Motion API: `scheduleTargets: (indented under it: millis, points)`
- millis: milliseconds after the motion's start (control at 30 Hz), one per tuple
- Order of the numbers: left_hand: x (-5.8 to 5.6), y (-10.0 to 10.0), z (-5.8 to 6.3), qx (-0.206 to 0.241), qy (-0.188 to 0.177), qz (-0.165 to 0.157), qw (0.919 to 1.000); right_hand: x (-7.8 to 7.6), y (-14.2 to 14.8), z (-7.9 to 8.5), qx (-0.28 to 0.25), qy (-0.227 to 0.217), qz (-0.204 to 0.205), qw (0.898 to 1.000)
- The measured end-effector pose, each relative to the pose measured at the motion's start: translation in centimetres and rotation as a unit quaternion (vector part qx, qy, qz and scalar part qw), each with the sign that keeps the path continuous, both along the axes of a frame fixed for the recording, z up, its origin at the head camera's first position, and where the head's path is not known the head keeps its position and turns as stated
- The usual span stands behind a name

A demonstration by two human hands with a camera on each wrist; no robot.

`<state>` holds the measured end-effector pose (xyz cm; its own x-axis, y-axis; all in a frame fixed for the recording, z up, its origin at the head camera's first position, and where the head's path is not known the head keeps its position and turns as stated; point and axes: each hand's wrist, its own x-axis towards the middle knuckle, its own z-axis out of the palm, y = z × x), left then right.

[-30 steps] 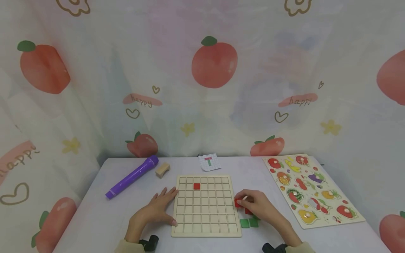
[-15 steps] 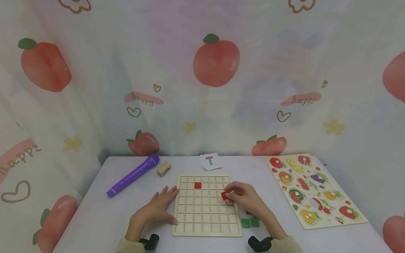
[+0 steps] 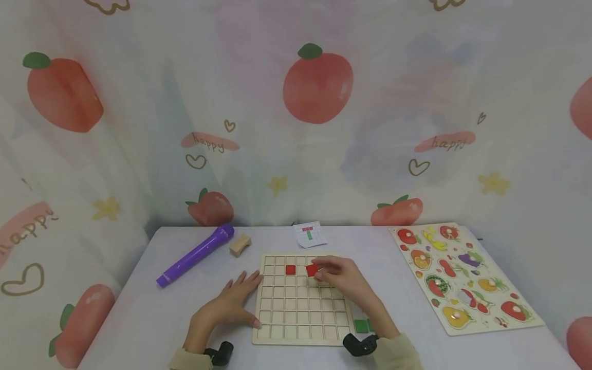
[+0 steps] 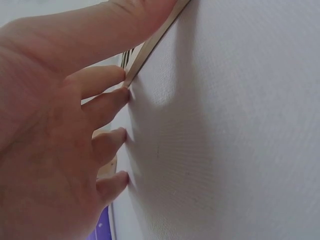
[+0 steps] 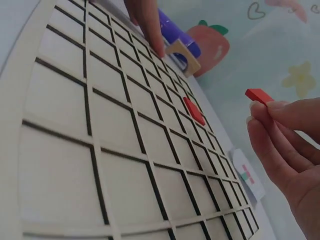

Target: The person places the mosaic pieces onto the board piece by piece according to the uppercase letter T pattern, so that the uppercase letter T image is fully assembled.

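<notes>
A wooden grid board lies on the table. One red square tile sits in a cell of its second row from the back. My right hand pinches another red tile between thumb and fingertips, above the board and right of the placed one; the right wrist view shows this tile raised off the grid. With fingers spread, my left hand touches the board's left edge, thumb near the front corner. Green tiles lie beside the board's right edge, partly hidden by my right forearm.
Behind the board lies a paper card with a red and green T pattern. A purple microphone-shaped tube and a notched wooden block are at the back left. A fruit puzzle board lies on the right.
My right hand has carried the red tile from beside the board's right edge, leftward and back over the grid. My left hand stays at the left edge.
</notes>
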<state>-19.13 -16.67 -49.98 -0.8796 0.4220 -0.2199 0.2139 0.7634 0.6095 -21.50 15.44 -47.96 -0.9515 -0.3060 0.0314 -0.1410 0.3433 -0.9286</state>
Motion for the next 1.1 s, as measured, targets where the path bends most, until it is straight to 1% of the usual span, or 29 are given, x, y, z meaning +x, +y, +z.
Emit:
scheduleTargets:
  millis: [33,200,400,567,633,733,800,867,967,1100]
  points:
    - [0.1,0.0,0.1,0.004,0.001,-0.001,1.0,-0.1,-0.2,0.0,-0.003,-0.001,-0.002,1.0]
    - [0.2,0.2,0.6,-0.009,-0.006,0.002,0.9999,-0.7,-1.2,0.1,-0.028,-0.007,-0.004,1.0]
    - [0.3,0.3,1.0,-0.001,-0.007,0.01,0.9999,-1.3,-2.5,0.4,-0.046,-0.002,-0.021,0.999]
    - [0.2,0.2,0.7,0.003,-0.009,0.009,0.9999,-1.8,-3.1,0.3,-0.074,-0.013,-0.045,0.996]
    - [0.0,0.2,0.3,0.002,-0.011,0.007,0.9999,-2.0,-3.2,0.3,-0.089,-0.018,-0.051,0.995]
    - [-0.2,0.1,-0.4,0.001,-0.007,0.002,1.0,-2.2,-3.3,0.4,-0.098,-0.016,-0.055,0.994]
    - [-0.2,0.1,-0.6,-0.003,-0.008,0.001,1.0,-2.3,-3.3,0.5,-0.098,-0.014,-0.06,0.993]
    - [-0.1,0.1,-0.4,0.002,-0.006,0.0,1.0,-2.3,-3.3,0.7,-0.093,-0.013,-0.065,0.993]
    - [0.2,0.3,0.4,0.002,-0.01,0.004,0.9999,-2.4,-3.4,0.7,-0.095,-0.018,-0.068,0.993]
    - [0.5,0.2,1.1,0.001,-0.01,0.011,0.9999,-2.6,-3.6,0.5,-0.102,-0.019,-0.063,0.993]
